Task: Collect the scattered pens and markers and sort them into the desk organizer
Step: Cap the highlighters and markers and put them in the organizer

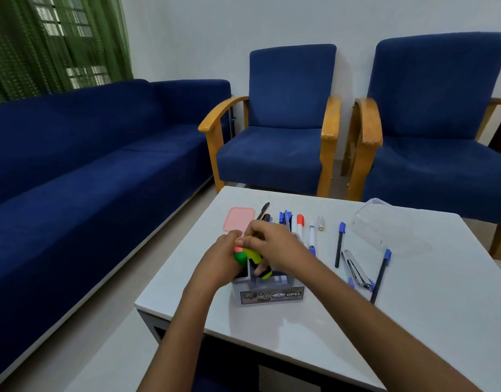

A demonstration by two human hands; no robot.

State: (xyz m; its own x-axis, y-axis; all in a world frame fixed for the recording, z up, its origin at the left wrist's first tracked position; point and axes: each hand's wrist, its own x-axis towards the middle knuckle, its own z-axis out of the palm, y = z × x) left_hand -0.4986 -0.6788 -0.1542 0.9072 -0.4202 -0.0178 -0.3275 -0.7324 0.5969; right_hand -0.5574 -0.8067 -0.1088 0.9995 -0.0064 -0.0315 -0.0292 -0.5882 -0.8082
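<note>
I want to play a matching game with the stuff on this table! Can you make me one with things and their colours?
Things:
1. lid
2. highlighter in the right hand
3. marker cap
4. stapler

Colours:
A. silver
B. pink
C. orange-red
D. yellow

Pairs: 1-B, 2-D, 3-C, 4-A

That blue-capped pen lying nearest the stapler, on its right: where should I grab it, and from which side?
Pinch the blue-capped pen mid-barrel from above, fingers on either side of its length. It lies flat on the table, cap pointing away. The stapler sits close on its left, so come in from the right, probably with the right hand.
</note>
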